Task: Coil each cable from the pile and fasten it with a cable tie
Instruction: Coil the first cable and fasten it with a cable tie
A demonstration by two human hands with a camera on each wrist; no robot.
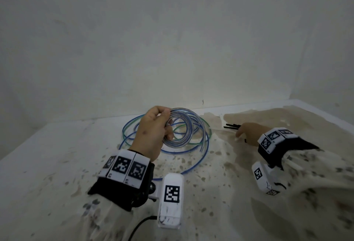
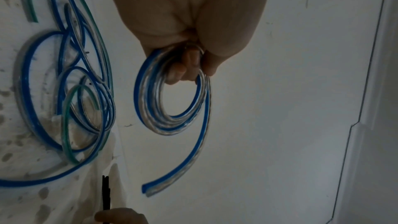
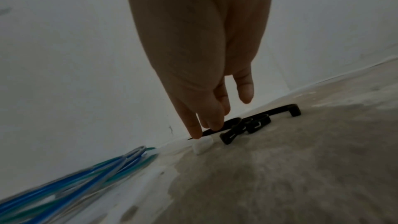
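My left hand [image 1: 164, 122] grips a coiled clear cable with a blue stripe [image 1: 183, 127] and holds it above the table. In the left wrist view the fingers curl through the coil [image 2: 172, 108], and its free end [image 2: 148, 190] hangs loose. Beneath it a pile of loose blue and green cables [image 1: 166, 152] lies on the table. To the right lie several black cable ties [image 1: 231, 126]. My right hand [image 3: 215, 117] reaches down onto them. Its straight fingertips [image 3: 194, 134] touch the pointed end of one tie [image 3: 243, 125], and the thumb stands apart.
The stained white table [image 1: 57, 164] meets a white wall just behind the cables and ties. A small white piece [image 3: 202, 146] lies next to the ties. A black wire [image 1: 138, 227] runs off the left wrist camera near the front edge.
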